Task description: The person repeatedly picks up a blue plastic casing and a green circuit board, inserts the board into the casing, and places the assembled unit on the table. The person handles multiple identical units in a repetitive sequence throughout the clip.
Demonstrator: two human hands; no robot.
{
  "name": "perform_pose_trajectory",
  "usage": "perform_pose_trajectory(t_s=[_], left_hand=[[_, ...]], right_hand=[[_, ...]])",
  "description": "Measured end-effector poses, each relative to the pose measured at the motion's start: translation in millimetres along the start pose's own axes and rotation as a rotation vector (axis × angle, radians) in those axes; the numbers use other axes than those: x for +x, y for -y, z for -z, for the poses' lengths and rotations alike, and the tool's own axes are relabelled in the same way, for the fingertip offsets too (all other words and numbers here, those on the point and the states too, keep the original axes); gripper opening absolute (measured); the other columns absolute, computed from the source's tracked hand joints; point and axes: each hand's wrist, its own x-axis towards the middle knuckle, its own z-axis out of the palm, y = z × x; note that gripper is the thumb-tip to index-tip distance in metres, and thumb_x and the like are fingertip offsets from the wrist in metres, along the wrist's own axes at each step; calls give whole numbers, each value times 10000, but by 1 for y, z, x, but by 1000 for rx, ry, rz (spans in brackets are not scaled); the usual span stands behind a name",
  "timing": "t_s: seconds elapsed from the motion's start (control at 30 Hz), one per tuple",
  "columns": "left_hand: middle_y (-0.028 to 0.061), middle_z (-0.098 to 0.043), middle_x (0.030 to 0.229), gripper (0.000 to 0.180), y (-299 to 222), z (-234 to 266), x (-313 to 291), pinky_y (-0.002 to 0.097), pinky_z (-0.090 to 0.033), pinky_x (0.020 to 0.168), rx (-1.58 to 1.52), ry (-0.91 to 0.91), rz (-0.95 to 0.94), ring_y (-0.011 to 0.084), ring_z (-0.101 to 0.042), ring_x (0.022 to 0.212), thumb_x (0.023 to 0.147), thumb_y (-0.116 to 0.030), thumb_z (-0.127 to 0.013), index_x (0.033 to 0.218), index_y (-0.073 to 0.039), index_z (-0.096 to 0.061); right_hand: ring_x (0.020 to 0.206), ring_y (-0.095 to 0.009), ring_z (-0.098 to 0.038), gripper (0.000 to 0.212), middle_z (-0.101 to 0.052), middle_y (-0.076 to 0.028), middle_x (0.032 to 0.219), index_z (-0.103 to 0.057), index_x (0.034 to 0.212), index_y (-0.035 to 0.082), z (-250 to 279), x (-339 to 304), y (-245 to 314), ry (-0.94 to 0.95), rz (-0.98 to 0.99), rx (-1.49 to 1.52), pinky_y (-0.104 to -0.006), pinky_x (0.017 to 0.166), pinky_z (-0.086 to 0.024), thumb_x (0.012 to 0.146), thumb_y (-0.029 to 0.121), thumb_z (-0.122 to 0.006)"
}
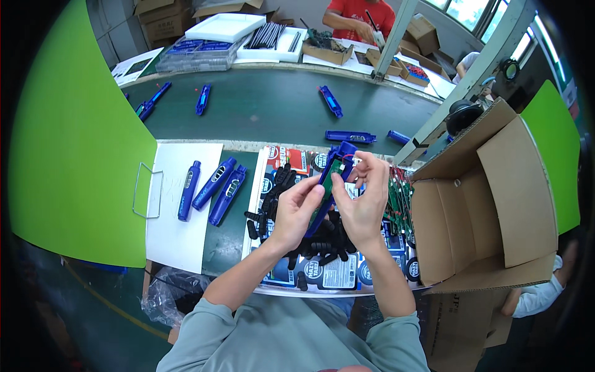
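My left hand (296, 209) grips a long blue plastic housing (344, 149), tilted above the printed board. Inside its open side lies a narrow green circuit board (335, 167), with a thin red wire at the top end. My right hand (364, 201) is closed at the housing's right side; its thumb presses by the board and its curled fingers are close to the wire. Below the hands lie several small black ribbed parts (322, 248). To the right is a pile of green circuit boards with wires (400, 201).
Several blue housings (189, 191) rest at left on white paper (176, 248) and the green bench. Further blue housings (330, 101) lie on the green belt (266, 99) ahead. An open cardboard box (455, 223) stands at right, a green panel (80, 142) at left. Across the belt, a person in red (359, 18) works.
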Motion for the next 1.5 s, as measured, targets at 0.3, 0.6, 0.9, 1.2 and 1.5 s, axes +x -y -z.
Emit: perform_pose_trajectory(t_s=[0.3, 0.6, 0.9, 1.2, 1.5], left_hand=[[64, -706, 1019, 345, 6, 2, 8, 226, -541, 653, 121, -2, -40, 73, -659, 814, 1015, -61, -589, 1341, 51, -580], [75, -687, 977, 336, 7, 32, 53, 262, -555, 664, 203, -48, 23, 111, -663, 788, 1000, -74, -609, 1316, 39, -596], [155, -751, 886, 322, 3, 171, 251, 382, -550, 772, 1184, -299, -184, 245, -724, 823, 890, -152, -633, 1163, -10, -726], [225, -674, 1167, 453, 29, 248, 302, 478, -505, 970, 1604, -262, -137, 398, -639, 1120, 868, -186, -628, 1298, -43, -625], [187, -669, 1148, 366, 16, 185, 291, 480, -495, 971, 1746, -132, -588, 388, -619, 1090, 868, -151, -618, 1217, -56, -673]], right_hand=[[759, -91, -642, 404, -704, -83, 971, -595, 1233, -58, -11, 1, -32, 143, -332, 387, -248, 628, -499, 861, 5, -741], [822, -103, -632, 442, -657, -80, 1006, -601, 1267, -39, 1, -5, -59, 98, -372, 368, -252, 658, -481, 877, 94, -760], [749, -269, -661, 228, -646, -143, 876, -673, 1084, -14, 46, -39, -107, 348, -283, -219, -395, 686, -520, 877, 67, -717], [824, -367, -663, 189, -651, -168, 908, -673, 1056, -2, 30, -28, -111, 531, -194, -258, -444, 732, -534, 875, 44, -706], [790, -293, -671, 127, -687, -129, 865, -711, 943, -3, 30, -28, -106, 694, -176, -83, -386, 719, -526, 852, 76, -750]])
